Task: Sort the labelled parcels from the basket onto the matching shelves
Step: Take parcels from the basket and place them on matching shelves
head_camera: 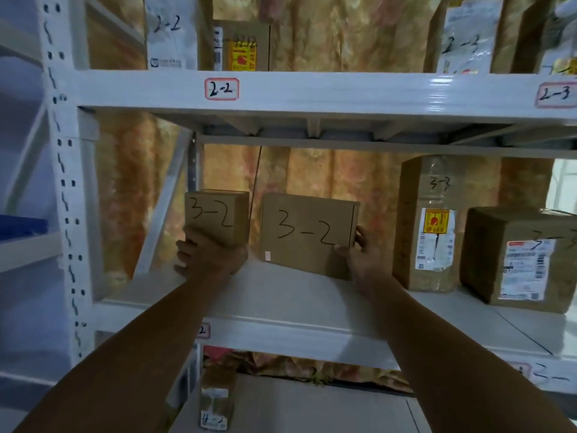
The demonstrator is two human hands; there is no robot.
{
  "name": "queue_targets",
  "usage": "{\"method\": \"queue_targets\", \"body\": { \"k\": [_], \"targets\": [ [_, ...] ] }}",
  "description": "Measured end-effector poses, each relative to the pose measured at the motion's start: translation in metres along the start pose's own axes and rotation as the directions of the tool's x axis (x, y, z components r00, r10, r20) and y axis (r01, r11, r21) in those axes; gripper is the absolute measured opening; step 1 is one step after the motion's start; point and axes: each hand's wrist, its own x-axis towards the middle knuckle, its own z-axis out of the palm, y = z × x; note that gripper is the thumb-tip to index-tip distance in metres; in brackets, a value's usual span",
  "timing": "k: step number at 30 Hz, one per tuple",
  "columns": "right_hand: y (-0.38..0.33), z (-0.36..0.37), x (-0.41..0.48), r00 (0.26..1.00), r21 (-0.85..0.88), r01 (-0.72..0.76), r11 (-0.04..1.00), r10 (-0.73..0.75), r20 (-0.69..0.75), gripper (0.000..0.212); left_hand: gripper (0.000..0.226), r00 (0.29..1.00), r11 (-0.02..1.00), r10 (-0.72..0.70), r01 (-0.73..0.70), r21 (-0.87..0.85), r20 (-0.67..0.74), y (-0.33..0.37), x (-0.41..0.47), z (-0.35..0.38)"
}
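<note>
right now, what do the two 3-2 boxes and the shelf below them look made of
The small 3-2 box and the larger 3-2 box: plain brown cardboard, matte, with handwritten marker. The shelf: probably painted metal, smooth white, faint sheen, with a punched upright.

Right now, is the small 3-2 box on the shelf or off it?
Off: the left hand grips the small 3-2 box from underneath, held clear of the shelf.

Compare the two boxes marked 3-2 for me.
The left box is small and nearly cube-shaped; the right box is wider and flatter. The left hand cups the left box from below; the right hand grips the right box at its lower corner. Both are brown cardboard, handwritten 3-2.
</note>
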Motion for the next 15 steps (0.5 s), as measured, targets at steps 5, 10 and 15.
{"method": "queue_targets", "body": {
  "k": [5,10,15],
  "targets": [
    [0.021,0.014,0.034,0.999,0.034,-0.040,0.999,0.039,0.027,0.084,0.143,0.998,0.998,-0.026,0.029,-0.054,0.053,-0.002,0.019,0.007],
    [0.015,0.039,0.030,0.998,-0.002,-0.030,1.000,0.030,0.061,0.082,0.140,0.992,0.996,0.069,-0.062,-0.068,0.106,-0.019,0.030,0.001],
    [0.009,0.084,0.008,0.994,-0.022,0.000,1.000,0.002,0.114,0.078,0.140,0.987,0.992,0.106,-0.097,-0.076,0.118,-0.026,0.018,-0.019]
  ]
}}
